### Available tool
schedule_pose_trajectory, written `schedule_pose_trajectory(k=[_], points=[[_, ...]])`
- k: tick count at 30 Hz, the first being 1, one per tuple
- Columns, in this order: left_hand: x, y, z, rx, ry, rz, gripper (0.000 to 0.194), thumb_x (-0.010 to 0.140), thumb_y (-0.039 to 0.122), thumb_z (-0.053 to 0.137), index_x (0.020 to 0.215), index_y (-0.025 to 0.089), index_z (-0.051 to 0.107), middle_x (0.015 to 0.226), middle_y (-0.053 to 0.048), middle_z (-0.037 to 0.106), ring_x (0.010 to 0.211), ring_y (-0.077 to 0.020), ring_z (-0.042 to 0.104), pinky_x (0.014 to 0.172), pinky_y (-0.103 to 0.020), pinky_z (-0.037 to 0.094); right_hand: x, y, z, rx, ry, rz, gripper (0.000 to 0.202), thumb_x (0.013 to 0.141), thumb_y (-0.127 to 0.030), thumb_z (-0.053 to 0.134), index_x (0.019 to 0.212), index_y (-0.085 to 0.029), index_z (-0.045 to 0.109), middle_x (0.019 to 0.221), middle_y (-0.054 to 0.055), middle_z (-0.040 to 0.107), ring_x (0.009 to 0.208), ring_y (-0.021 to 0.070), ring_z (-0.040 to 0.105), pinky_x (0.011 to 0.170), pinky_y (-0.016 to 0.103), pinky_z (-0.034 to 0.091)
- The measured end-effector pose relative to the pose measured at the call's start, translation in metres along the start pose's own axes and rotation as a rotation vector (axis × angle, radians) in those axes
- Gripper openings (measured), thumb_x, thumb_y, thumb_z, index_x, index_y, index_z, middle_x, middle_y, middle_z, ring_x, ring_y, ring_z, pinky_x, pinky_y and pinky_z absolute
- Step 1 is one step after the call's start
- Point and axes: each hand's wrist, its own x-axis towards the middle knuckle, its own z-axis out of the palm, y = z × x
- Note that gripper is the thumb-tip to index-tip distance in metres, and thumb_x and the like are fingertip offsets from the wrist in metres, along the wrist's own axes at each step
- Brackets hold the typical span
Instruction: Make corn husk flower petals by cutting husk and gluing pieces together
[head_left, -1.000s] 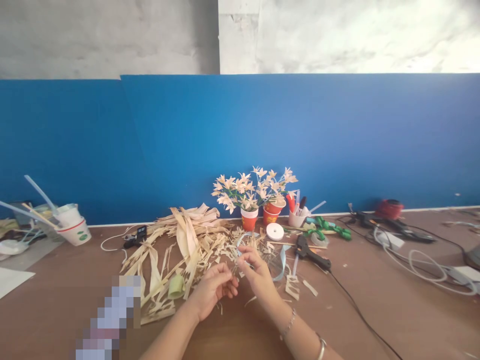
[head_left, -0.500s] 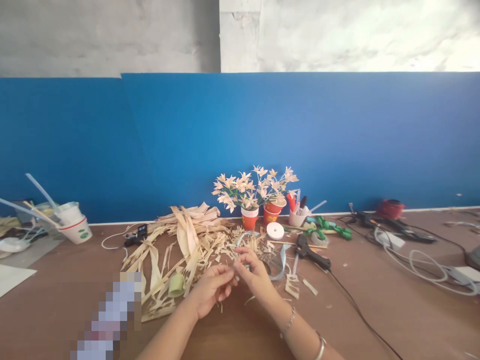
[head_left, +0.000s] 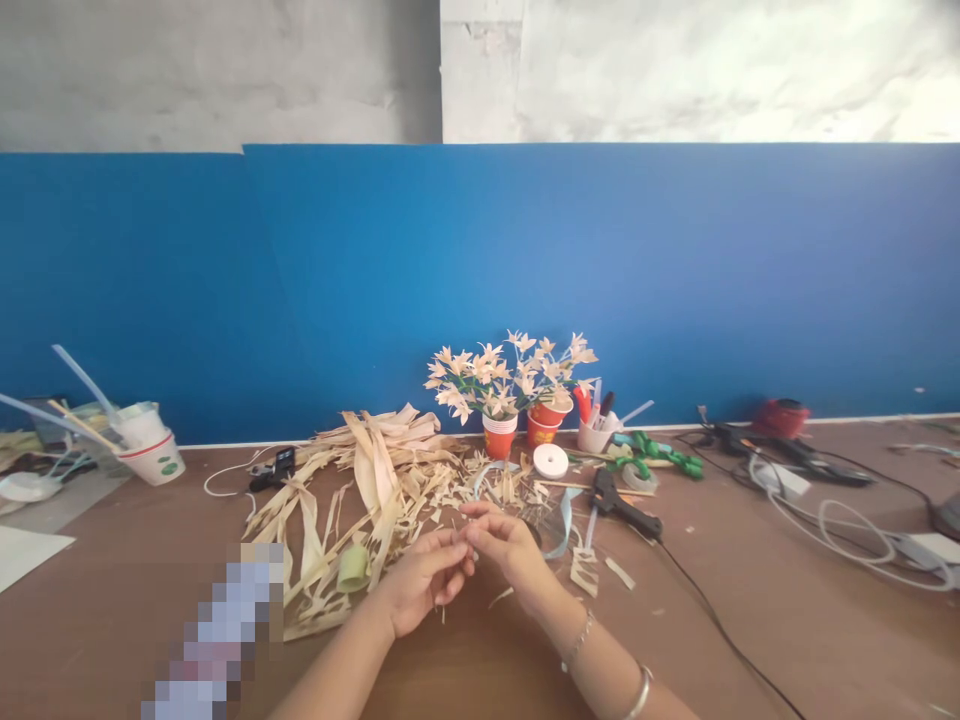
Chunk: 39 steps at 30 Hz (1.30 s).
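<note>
Head view: a bangle (head_left: pixel 640 692) is circling the right forearm. Ahead, the left hand (head_left: pixel 429 580) and the right hand (head_left: pixel 514 558) are meeting at the fingertips above the table (head_left: pixel 465 665), their fingers curling inward; whether they are pinching anything, I cannot tell. To the left of the left hand, a green roll (head_left: pixel 352 568) is resting among husks (head_left: pixel 375 470), which are spreading toward the back. A glue gun (head_left: pixel 628 512) is lying farther right. Beyond, flowers (head_left: pixel 487 372) are rising from a red cup (head_left: pixel 499 440) before a blue partition (head_left: pixel 525 240).
</note>
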Motion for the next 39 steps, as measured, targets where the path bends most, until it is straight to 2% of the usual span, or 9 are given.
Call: schedule_pose_trajectory(k=[3, 8, 17, 22, 24, 28, 31, 34, 39], points=[[0.001, -0.001, 0.001, 0.024, 0.005, 0.039, 0.021, 0.07, 0.03, 0.07, 0.073, 0.013, 0.058, 0.07, 0.0, 0.057, 0.041, -0.002, 0.043, 0.036, -0.018, 0.015, -0.001, 0.0, 0.002, -0.05, 0.037, -0.029, 0.034, 0.069, -0.047, 0.069, 0.055, -0.017, 0.063, 0.098, 0.009, 0.06, 0.099, 0.0244, 0.056, 0.086, 0.036, 0.042], [0.001, -0.003, 0.001, 0.085, 0.019, 0.043, 0.023, 0.07, 0.032, 0.069, 0.069, 0.014, 0.056, 0.055, 0.004, 0.049, 0.039, -0.0027, 0.039, 0.036, -0.018, 0.014, -0.001, 0.003, 0.003, -0.173, 0.086, -0.124, 0.035, 0.072, -0.046, 0.066, 0.054, -0.017, 0.057, 0.093, 0.006, 0.059, 0.089, 0.0206, 0.057, 0.085, 0.035, 0.041], [-0.001, 0.0, 0.01, 0.184, 0.059, 0.064, 0.022, 0.068, 0.031, 0.067, 0.069, 0.014, 0.054, 0.072, -0.002, 0.062, 0.037, -0.001, 0.039, 0.035, -0.018, 0.014, -0.001, 0.002, 0.005, -0.232, 0.131, -0.182, 0.034, 0.074, -0.039, 0.063, 0.053, -0.019, 0.047, 0.087, 0.005, 0.057, 0.085, 0.0187, 0.055, 0.083, 0.034, 0.042], [0.0, -0.005, 0.011, 0.343, 0.098, 0.124, 0.026, 0.073, 0.04, 0.064, 0.072, 0.014, 0.058, 0.056, 0.003, 0.056, 0.035, -0.0029, 0.037, 0.034, -0.018, 0.019, 0.0, 0.002, 0.002, -0.259, 0.174, -0.188, 0.036, 0.073, -0.04, 0.064, 0.051, -0.018, 0.048, 0.086, 0.005, 0.058, 0.084, 0.019, 0.056, 0.084, 0.034, 0.042], [0.001, -0.005, 0.011, 0.342, 0.122, 0.144, 0.028, 0.074, 0.041, 0.064, 0.071, 0.014, 0.058, 0.057, 0.002, 0.057, 0.035, -0.003, 0.037, 0.034, -0.018, 0.019, 0.0, 0.003, 0.0, -0.192, 0.14, -0.141, 0.033, 0.071, -0.046, 0.066, 0.056, -0.018, 0.055, 0.092, 0.005, 0.059, 0.081, 0.0189, 0.057, 0.078, 0.033, 0.045], [0.0, -0.001, 0.013, 0.246, 0.137, 0.147, 0.028, 0.072, 0.041, 0.066, 0.072, 0.014, 0.057, 0.069, -0.001, 0.062, 0.037, -0.002, 0.037, 0.034, -0.018, 0.016, 0.0, -0.001, -0.002, 0.019, 0.005, -0.011, 0.034, 0.065, -0.048, 0.072, 0.087, -0.022, 0.069, 0.11, 0.006, 0.057, 0.074, 0.0173, 0.059, 0.064, 0.03, 0.048], [-0.001, 0.001, 0.014, 0.217, 0.114, 0.131, 0.027, 0.071, 0.039, 0.067, 0.076, 0.014, 0.058, 0.072, -0.001, 0.062, 0.037, -0.0014, 0.037, 0.034, -0.017, 0.015, -0.001, -0.003, -0.002, 0.081, -0.059, 0.037, 0.026, 0.064, -0.043, 0.074, 0.075, -0.02, 0.073, 0.113, 0.007, 0.056, 0.07, 0.016, 0.059, 0.062, 0.031, 0.048], [-0.001, 0.001, 0.014, 0.231, 0.1, 0.12, 0.026, 0.071, 0.038, 0.066, 0.075, 0.013, 0.058, 0.074, -0.002, 0.063, 0.038, -0.0013, 0.038, 0.034, -0.018, 0.015, -0.001, -0.003, -0.002, 0.075, -0.014, 0.035, 0.026, 0.063, -0.044, 0.074, 0.06, -0.019, 0.07, 0.109, 0.008, 0.056, 0.075, 0.019, 0.059, 0.062, 0.032, 0.047], [0.0, -0.002, 0.009, 0.236, 0.116, 0.122, 0.023, 0.07, 0.034, 0.066, 0.08, 0.014, 0.059, 0.058, 0.003, 0.055, 0.036, -0.0022, 0.034, 0.035, -0.018, 0.013, 0.001, 0.002, -0.002, -0.004, 0.034, -0.009, 0.028, 0.064, -0.043, 0.074, 0.054, -0.018, 0.066, 0.103, 0.008, 0.059, 0.099, 0.025, 0.055, 0.085, 0.036, 0.042]])
